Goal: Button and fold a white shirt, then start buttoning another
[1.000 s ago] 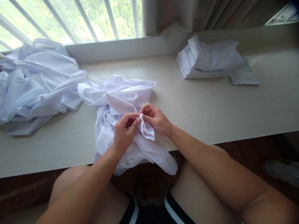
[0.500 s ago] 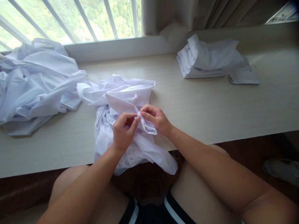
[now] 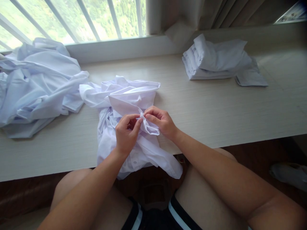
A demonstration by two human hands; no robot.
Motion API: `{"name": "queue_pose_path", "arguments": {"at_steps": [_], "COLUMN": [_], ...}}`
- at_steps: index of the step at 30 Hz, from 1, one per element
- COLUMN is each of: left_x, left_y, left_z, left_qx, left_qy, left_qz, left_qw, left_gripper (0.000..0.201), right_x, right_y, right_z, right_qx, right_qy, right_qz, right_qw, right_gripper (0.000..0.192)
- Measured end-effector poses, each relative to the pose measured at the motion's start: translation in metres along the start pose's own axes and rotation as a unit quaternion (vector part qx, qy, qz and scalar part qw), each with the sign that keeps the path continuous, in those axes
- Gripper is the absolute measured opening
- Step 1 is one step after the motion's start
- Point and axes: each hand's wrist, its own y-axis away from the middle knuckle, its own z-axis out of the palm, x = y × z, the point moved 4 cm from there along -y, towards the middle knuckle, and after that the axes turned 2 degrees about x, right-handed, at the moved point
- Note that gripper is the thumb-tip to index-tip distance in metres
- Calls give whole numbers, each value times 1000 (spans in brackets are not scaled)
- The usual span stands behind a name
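Observation:
A crumpled white shirt [image 3: 124, 99] lies on the pale wooden table [image 3: 216, 111] in front of me, its lower part hanging over the near edge. My left hand [image 3: 126, 134] and my right hand [image 3: 160, 123] meet over its middle. Both pinch the same small fold of the shirt's fabric between thumb and fingers, fingertips almost touching. A row of small buttons shows on the cloth just below my left hand.
A loose heap of white garments [image 3: 35, 86] covers the table's left end. A folded stack of white shirts [image 3: 216, 60] sits at the back right. A barred window [image 3: 72, 19] and a curtain [image 3: 216, 12] stand behind. My bare knees are under the table's edge.
Both hands have crept slightly up and away from me along the shirt, still pinching the fold. The fabric between them has bunched a little differently.

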Motion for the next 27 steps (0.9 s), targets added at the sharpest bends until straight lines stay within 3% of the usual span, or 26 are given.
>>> {"name": "queue_pose_path", "arguments": {"at_steps": [4, 15, 27], "left_x": [-1, -3, -5], "left_y": [0, 0, 3], "left_z": [0, 1, 2], "left_qx": [7, 2, 8], "left_qy": [16, 12, 14], "left_qz": [-16, -25, -24], "left_qw": [1000, 1000, 1000], "left_gripper": [25, 23, 22], "right_x": [-4, -3, 2], "right_y": [1, 1, 2], "right_z": [-2, -3, -1], "right_qx": [12, 18, 21], "right_qy": [15, 20, -8], "right_qz": [-37, -46, -11], "right_qw": [999, 999, 1000], "right_gripper": [38, 32, 33]}}
